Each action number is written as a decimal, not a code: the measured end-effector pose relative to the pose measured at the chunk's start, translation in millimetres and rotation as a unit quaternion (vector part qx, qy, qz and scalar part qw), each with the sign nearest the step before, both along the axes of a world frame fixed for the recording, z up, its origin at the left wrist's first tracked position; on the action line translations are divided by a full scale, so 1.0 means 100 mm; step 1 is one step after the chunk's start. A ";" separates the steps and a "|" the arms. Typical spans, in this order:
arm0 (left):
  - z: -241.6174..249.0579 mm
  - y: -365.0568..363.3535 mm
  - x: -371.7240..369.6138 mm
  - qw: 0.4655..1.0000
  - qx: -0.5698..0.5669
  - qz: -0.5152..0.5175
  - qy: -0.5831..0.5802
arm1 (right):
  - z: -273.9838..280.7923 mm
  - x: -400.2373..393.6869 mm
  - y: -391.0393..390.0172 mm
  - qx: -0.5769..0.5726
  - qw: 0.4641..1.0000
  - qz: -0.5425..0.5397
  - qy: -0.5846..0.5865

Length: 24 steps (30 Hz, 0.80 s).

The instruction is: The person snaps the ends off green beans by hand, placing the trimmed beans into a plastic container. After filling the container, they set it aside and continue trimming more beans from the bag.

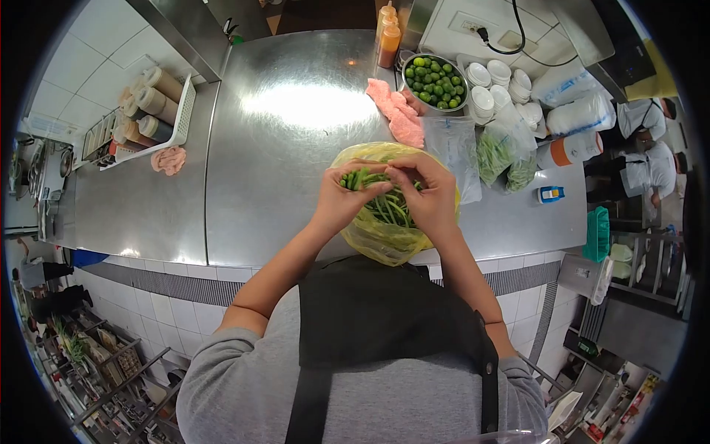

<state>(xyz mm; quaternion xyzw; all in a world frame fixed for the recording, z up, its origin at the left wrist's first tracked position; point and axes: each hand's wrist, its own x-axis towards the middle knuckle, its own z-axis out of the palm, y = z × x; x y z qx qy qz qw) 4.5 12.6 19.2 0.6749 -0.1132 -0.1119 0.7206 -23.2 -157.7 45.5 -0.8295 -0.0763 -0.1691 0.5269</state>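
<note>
A yellow plastic bag [388, 250] sits at the counter's front edge, its mouth spread wide around long green beans [393, 213]. Over the bag, my left hand [342, 197] is closed around a small bunch of green beans, whose ends show between thumb and fingers. My right hand [432, 194] meets it from the other side, thumb and fingers pinched on green beans near the left fingertips. Its fingers partly hide what they grip.
On the steel counter [274, 170] are a pink cloth [396, 112], a bowl of limes [435, 83], sauce bottles [388, 44], bagged greens [494, 154], stacked white cups [482, 102] and a blue-white object [550, 194]. A bottle basket [181, 118] stands left. Other people [651, 166] are at right.
</note>
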 end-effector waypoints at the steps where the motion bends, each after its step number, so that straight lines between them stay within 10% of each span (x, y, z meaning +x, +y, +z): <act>1: -0.03 -0.04 -0.02 1.000 0.000 0.001 -0.030 | 0.03 -0.04 -0.02 0.087 0.994 0.006 0.058; 6: 0.02 -0.07 -0.01 0.989 0.083 0.005 -0.120 | 0.01 -0.07 -0.26 0.203 0.967 0.034 0.151; 8: 0.09 -0.06 -0.01 0.975 0.118 -0.013 -0.187 | 0.03 -0.10 -0.38 0.498 0.782 0.163 0.338; 12: 0.00 -0.06 0.00 0.986 0.088 0.013 -0.142 | -0.01 -0.17 -0.37 0.450 0.821 0.128 0.327; 14: -0.01 -0.04 0.00 0.997 -0.027 0.040 0.068 | -0.16 -0.18 -0.37 0.115 0.973 0.060 0.191; 17: 0.00 0.05 0.06 0.942 -0.249 0.062 0.216 | -0.07 -0.25 -0.27 0.062 0.972 0.117 0.192; 24: 0.01 0.07 0.11 0.933 -0.283 0.090 0.203 | 0.03 -0.31 0.09 0.010 0.980 0.065 0.190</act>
